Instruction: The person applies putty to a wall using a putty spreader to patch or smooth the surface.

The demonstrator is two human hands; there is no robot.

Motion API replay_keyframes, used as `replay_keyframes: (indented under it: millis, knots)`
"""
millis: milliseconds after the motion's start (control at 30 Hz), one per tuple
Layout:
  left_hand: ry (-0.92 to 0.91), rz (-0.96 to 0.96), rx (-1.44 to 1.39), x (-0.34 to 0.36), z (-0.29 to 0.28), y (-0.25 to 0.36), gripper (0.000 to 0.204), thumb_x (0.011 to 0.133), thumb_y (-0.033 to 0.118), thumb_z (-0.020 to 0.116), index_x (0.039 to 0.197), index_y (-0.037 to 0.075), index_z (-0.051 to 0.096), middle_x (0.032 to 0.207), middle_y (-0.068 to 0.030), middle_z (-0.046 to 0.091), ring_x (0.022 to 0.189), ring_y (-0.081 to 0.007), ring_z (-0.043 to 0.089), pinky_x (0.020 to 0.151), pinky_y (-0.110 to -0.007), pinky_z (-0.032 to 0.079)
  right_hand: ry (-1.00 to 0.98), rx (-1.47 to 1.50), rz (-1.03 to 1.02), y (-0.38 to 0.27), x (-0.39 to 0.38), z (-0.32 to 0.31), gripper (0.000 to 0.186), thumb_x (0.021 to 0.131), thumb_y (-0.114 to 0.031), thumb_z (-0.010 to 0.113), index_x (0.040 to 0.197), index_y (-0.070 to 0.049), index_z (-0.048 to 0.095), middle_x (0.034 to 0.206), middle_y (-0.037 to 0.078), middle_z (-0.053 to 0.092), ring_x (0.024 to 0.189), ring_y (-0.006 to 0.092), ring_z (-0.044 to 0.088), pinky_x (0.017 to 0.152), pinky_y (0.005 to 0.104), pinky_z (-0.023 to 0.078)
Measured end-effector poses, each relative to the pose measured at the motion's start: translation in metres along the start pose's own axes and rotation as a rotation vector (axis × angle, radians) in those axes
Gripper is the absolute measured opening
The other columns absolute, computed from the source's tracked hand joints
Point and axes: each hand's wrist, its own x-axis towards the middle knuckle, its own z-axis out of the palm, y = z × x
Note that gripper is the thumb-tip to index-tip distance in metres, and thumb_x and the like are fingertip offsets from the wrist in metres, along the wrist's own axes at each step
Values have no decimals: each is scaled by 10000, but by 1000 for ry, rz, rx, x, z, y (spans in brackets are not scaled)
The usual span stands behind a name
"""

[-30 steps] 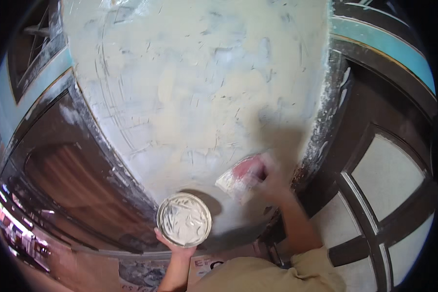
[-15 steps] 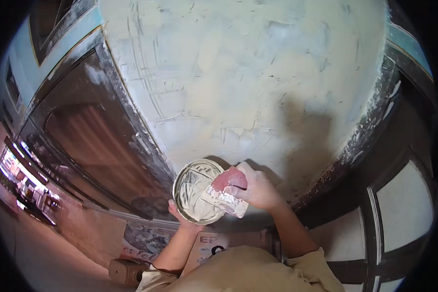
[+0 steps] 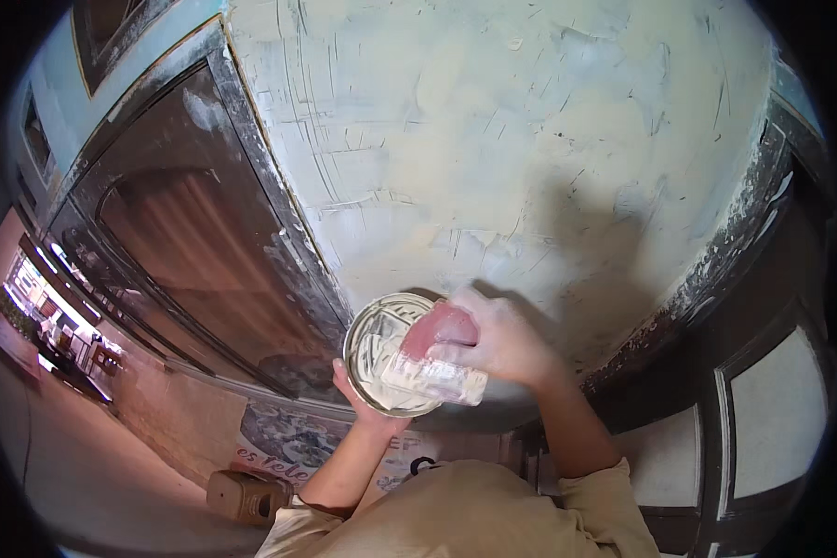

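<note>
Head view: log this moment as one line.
left hand: holding round tub of pale paste | right hand: holding red-handled scraper over tub, paste contact unclear | wall: patchy pale coat

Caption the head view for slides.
Left hand holds a tub of pale paste, right hand a red-handled scraper over it, by a patchy wall.

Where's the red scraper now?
Head view, lower middle: the red scraper is in the right hand, its blade overlapping the right side of the round tin.

Scraper [image 3: 434, 329] over tub [image 3: 350, 360], wall [image 3: 493, 139] behind, door [image 3: 191, 237] left, door [image 3: 779, 409] right
</note>
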Motion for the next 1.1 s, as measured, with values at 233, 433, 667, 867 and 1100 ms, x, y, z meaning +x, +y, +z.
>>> replay_keyframes:
  millis: [233, 433, 667, 867, 1100]
  knots:
    - [-36, -43, -100, -12, -3, 0, 938, 807, 813, 329, 1454, 137, 384, 1448, -117, 436, 1291, -333, 447, 1057, -508, 385, -5, -291, 7, -19, -3, 1, 612, 761, -602, 682, 1043, -69, 577, 755, 176, 669, 743, 382, 660, 688, 478, 506]
    - [15, -81, -92, -26, -5, 2, 930, 803, 814, 332, 1455, 154, 392, 1458, -109, 433, 1302, -334, 436, 1070, -524, 362, -118, -372, 58, -25, -2, 10, 617, 719, -572, 735, 1045, -67, 597, 829, 185, 677, 787, 386, 661, 710, 463, 510]
    - [6, -71, -63, -38, -7, 8, 945, 788, 822, 356, 1461, 158, 379, 1483, -117, 399, 1318, -347, 417, 1077, -543, 351, -166, -384, 70, -40, -7, 18, 605, 724, -563, 736, 1032, -61, 595, 869, 205, 670, 838, 410, 651, 737, 483, 502]
    - [-29, -18, -180, -46, -14, 20, 932, 795, 799, 390, 1458, 144, 379, 1477, -124, 407, 1319, -345, 420, 1083, -521, 354, 80, -151, 82, -29, -20, 12, 566, 742, -493, 758, 1033, -43, 578, 873, 214, 664, 834, 409, 644, 734, 474, 500]
    - [-34, 36, -279, -48, -12, 48, 907, 790, 788, 425, 1446, 163, 399, 1480, -114, 402, 1322, -348, 413, 1083, -540, 345, 283, -128, 203, 2, -44, 29, 567, 656, -448, 835, 900, -28, 542, 778, 182, 604, 749, 369, 601, 706, 465, 473]
